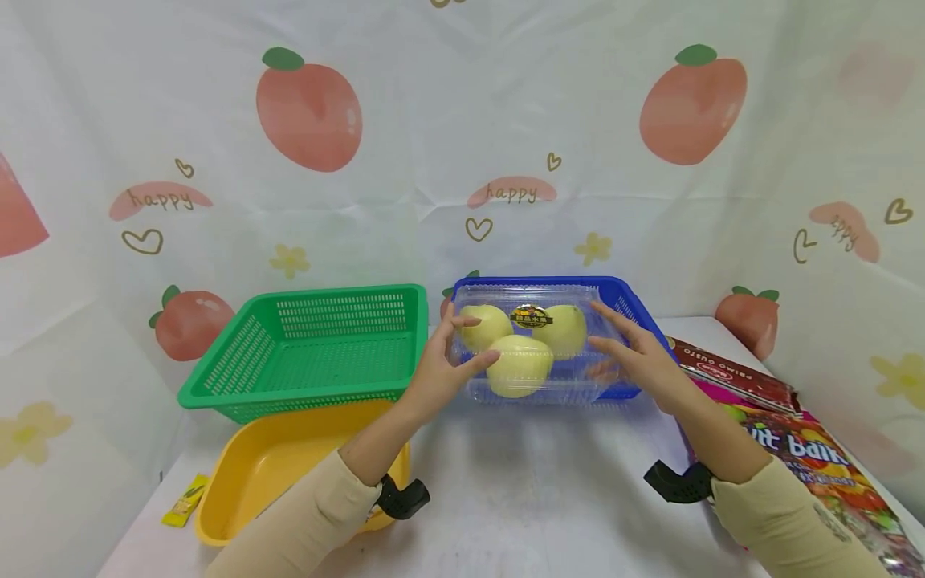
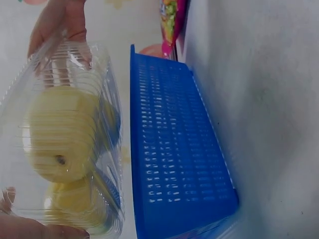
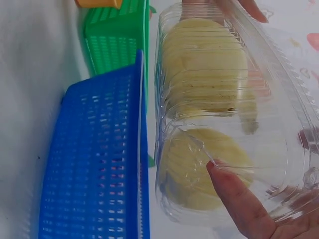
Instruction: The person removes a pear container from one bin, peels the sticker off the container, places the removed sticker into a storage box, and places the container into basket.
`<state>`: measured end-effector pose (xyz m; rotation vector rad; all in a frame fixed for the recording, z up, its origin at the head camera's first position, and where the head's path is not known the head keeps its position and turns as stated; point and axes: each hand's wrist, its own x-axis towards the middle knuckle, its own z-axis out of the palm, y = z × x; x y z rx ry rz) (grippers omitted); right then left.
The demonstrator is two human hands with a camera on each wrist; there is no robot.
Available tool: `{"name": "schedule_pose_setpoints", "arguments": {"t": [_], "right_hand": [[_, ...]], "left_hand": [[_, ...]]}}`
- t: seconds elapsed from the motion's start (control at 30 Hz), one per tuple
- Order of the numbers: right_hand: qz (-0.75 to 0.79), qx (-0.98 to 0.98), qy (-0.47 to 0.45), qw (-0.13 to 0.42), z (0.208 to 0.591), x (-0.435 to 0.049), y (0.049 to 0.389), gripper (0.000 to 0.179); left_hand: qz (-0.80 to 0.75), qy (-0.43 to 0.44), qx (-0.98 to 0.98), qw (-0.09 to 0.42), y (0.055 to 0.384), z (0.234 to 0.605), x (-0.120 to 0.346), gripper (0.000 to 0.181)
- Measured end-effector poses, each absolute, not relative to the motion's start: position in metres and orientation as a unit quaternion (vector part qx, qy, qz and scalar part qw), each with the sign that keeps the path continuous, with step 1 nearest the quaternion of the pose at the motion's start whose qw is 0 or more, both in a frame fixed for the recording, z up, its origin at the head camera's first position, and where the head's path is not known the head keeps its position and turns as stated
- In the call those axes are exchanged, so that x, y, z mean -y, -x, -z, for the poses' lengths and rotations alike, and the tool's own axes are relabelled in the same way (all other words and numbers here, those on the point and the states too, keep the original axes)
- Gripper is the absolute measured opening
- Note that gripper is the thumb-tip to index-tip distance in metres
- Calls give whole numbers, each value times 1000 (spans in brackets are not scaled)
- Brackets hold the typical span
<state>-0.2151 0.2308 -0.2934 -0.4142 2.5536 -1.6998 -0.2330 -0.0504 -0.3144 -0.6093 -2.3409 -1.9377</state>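
Observation:
A clear plastic clamshell box (image 1: 571, 377) with a gold-and-black label holds three pale yellow round fruits (image 1: 519, 368). My left hand (image 1: 438, 365) grips the box at its left end, thumb across the near side. At the right end, my right hand (image 1: 643, 361) holds it with thumb and fingers spread around the side. Both wrist views show the box raised above the blue basket (image 2: 182, 149), apart from its rim. In the head view the box hides much of this basket. The right wrist view shows a right-hand finger (image 3: 239, 199) pressing the clear wall.
Left of the blue basket stands a green basket (image 1: 340, 361), with a yellow basin (image 1: 253, 449) in front. A small yellow packet (image 1: 185, 502) lies beside the basin. At right are a dark red box (image 1: 737, 373) and a colourful candy bag (image 1: 817, 466). A printed cloth hangs behind.

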Motion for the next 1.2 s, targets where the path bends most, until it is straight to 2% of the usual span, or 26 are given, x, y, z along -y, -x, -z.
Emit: {"name": "schedule_pose_setpoints", "arguments": {"t": [0.57,1.2], "right_hand": [[532,-832,158,-10,304,-221,187,56],[537,-826,169,-18,319,-219,160,54]], "left_hand": [[614,197,764,13,198,320,66,55],[601,180,779,2,166,331,74,60]]}}
